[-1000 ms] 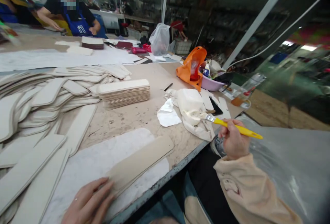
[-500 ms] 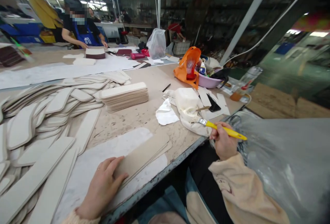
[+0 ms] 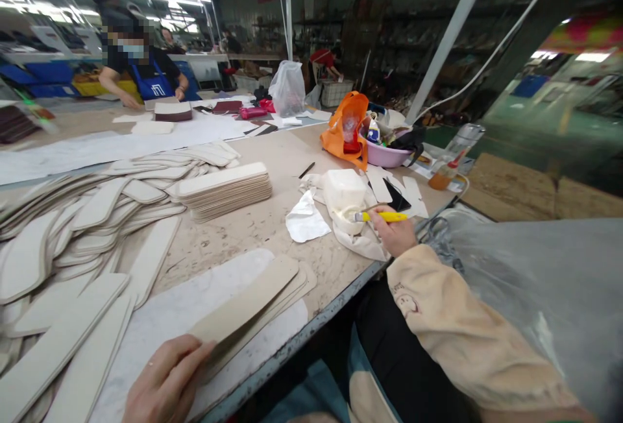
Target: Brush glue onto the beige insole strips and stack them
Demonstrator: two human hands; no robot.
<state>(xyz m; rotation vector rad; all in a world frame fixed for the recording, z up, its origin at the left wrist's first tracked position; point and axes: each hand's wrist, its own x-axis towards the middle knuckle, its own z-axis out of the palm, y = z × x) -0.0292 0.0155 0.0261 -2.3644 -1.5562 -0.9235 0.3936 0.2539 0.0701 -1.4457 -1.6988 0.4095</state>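
My right hand (image 3: 395, 233) is closed round the yellow handle of a paintbrush (image 3: 384, 217). The brush head is down in the mouth of a white glue container (image 3: 346, 191), its bristles hidden. At the table's near edge, my left hand (image 3: 168, 374) grips the near end of a long beige strip (image 3: 246, 300) with rounded corners. That strip is slightly raised over a few similar strips (image 3: 296, 290) fanned out beneath it. White paper (image 3: 233, 267) lies under them.
A neat stack of strips (image 3: 226, 193) and a loose heap of strips (image 3: 73, 235) occupy the left. Near the container lie a crumpled white paper (image 3: 306, 217), an orange bag (image 3: 345, 131), a purple basin (image 3: 387, 154) and a bottle (image 3: 457, 154). A co-worker (image 3: 141, 72) handles pieces across the table.
My right hand has moved forward and left, bringing the brush into the container. My left hand has drawn back towards me and lifted the top strip a little. The view has shifted slightly.
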